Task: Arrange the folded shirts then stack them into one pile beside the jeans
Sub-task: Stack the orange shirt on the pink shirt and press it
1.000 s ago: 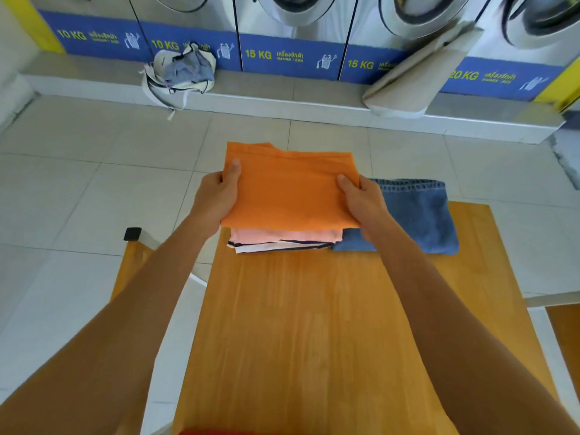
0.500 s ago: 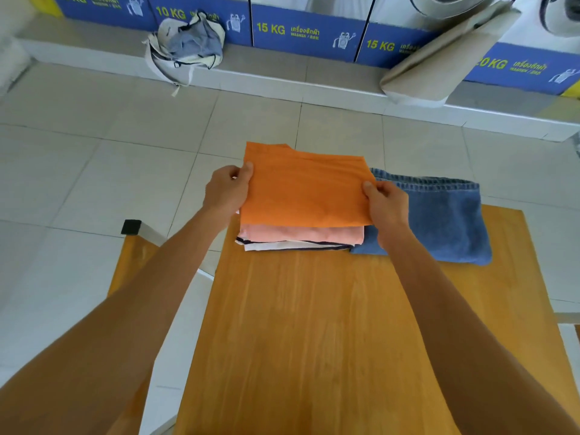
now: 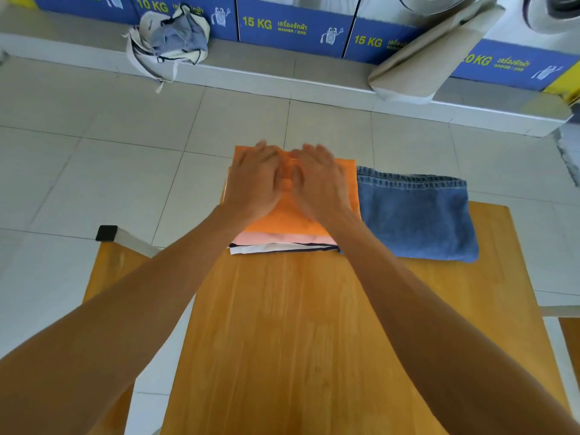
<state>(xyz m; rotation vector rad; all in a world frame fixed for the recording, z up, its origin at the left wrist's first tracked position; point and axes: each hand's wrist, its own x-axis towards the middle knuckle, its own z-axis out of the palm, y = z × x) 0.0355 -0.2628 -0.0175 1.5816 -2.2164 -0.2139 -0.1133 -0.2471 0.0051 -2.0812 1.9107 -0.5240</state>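
Observation:
A folded orange shirt (image 3: 284, 219) tops a pile at the far edge of the wooden table (image 3: 314, 340). Under it lie a pink shirt (image 3: 282, 238) and a white shirt with a dark trim (image 3: 276, 248). Folded blue jeans (image 3: 414, 215) lie right beside the pile, touching it. My left hand (image 3: 255, 180) and my right hand (image 3: 318, 182) rest flat, palms down and side by side, on the orange shirt, fingers spread and slightly blurred. Neither hand grips anything.
A wooden chair (image 3: 106, 262) stands at the table's left, another chair edge (image 3: 568, 334) at the right. Across the tiled floor, washing machines stand on a raised ledge, with a cloth bag (image 3: 169, 42) and a leaning beige bag (image 3: 439, 48) on it.
Both hands let go of the orange shirt's side edges and moved inward onto its top, lying flat. The orange shirt now rests on the pile.

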